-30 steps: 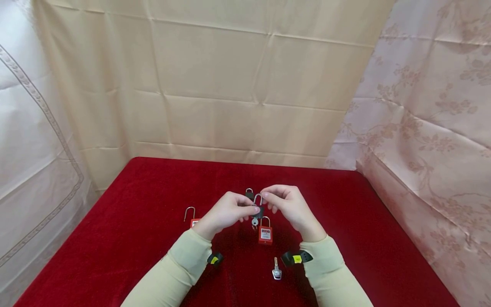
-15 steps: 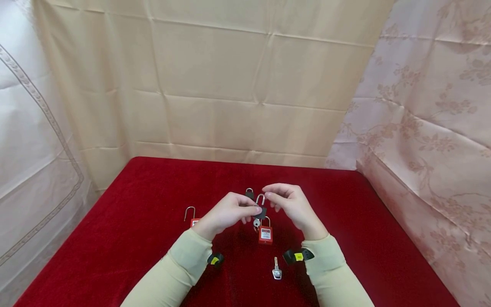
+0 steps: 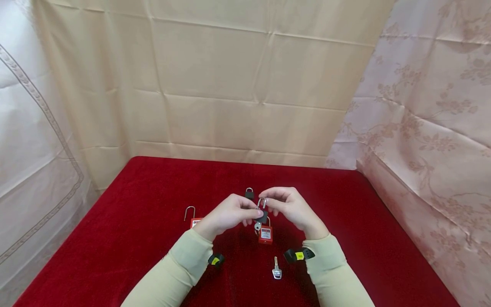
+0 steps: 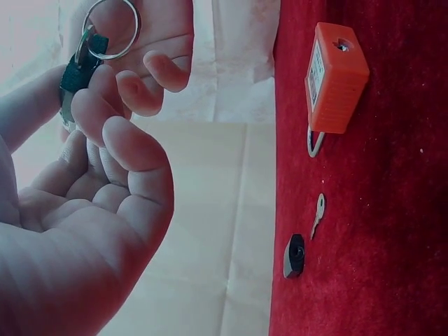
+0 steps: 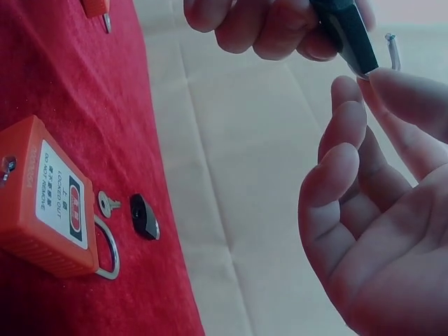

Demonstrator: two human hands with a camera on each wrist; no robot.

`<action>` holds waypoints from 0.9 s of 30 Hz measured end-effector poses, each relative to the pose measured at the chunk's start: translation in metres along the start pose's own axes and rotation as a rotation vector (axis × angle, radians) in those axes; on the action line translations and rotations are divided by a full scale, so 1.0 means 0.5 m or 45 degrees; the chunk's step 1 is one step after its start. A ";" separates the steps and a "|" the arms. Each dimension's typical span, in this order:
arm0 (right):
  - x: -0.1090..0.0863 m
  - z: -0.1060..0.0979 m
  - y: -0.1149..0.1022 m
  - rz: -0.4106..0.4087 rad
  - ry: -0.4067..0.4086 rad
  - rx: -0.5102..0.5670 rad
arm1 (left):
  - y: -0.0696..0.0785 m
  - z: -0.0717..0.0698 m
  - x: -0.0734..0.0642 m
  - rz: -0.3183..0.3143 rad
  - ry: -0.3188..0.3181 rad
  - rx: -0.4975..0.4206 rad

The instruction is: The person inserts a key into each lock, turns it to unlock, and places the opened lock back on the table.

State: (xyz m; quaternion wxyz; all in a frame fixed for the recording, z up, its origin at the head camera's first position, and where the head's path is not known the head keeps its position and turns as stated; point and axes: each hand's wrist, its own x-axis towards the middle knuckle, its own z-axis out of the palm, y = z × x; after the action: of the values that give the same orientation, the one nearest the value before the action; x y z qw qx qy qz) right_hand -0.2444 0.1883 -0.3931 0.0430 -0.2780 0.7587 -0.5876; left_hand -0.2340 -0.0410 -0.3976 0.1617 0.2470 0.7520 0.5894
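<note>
My left hand point(image 3: 232, 213) grips a small black padlock point(image 3: 262, 216) by its body, above the red table. The padlock's silver shackle points up, and its free end point(image 5: 393, 52) stands out of the body in the right wrist view. A key point(image 3: 258, 226) sits at the padlock's underside, with a metal ring point(image 4: 138, 28) hanging from it. With thumb and index finger, my right hand point(image 3: 293, 211) pinches the shackle; its other fingers curl loosely below.
A red padlock point(image 3: 265, 235) stands just beneath the hands. Another red padlock point(image 3: 196, 222), its shackle raised, is partly behind my left wrist. Farther back are a second black padlock point(image 3: 249, 194) and a small key point(image 4: 320, 210). A larger key point(image 3: 277, 273) lies nearer, on the red cloth point(image 3: 153, 187).
The held black padlock has shifted slightly right and down. My right fingers drew a little away from the shackle, then came back onto it. Items on the table stay put.
</note>
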 end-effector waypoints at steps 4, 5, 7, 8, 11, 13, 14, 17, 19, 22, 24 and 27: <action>0.000 0.000 0.001 0.012 -0.017 -0.002 | -0.001 0.001 0.000 -0.004 0.004 0.001; 0.000 0.000 0.002 0.012 -0.022 -0.002 | -0.001 0.001 0.000 -0.004 0.004 0.003; 0.000 0.000 0.002 0.012 -0.033 0.002 | -0.003 0.001 0.000 -0.006 0.005 0.007; 0.000 -0.001 0.002 0.011 -0.039 0.004 | -0.003 0.002 0.001 -0.009 0.004 0.010; 0.001 0.000 0.001 0.007 -0.052 0.011 | -0.004 0.002 0.001 -0.016 0.000 0.014; 0.001 0.001 0.001 0.010 -0.053 0.014 | -0.003 0.002 0.001 -0.019 -0.005 0.017; 0.001 0.001 0.002 0.013 -0.051 0.014 | -0.003 0.002 0.000 -0.019 -0.008 0.017; 0.002 0.004 0.004 0.030 -0.045 0.013 | -0.001 0.002 0.000 -0.022 -0.017 0.022; 0.002 0.005 0.003 0.043 -0.041 0.008 | -0.001 0.003 -0.001 -0.024 -0.022 0.025; 0.002 0.007 0.002 0.048 -0.036 -0.004 | 0.000 0.004 -0.001 -0.020 -0.025 0.032; 0.002 0.008 0.002 0.049 -0.033 -0.007 | 0.000 0.006 -0.001 -0.014 -0.024 0.037; 0.003 0.010 0.004 0.060 -0.026 -0.005 | -0.001 0.008 0.001 -0.008 -0.019 0.043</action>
State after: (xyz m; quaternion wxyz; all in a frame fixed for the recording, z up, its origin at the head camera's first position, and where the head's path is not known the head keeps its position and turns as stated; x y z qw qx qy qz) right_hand -0.2442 0.1837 -0.3959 0.0641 -0.2660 0.7657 -0.5821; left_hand -0.2325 -0.0376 -0.3992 0.1650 0.2518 0.7612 0.5743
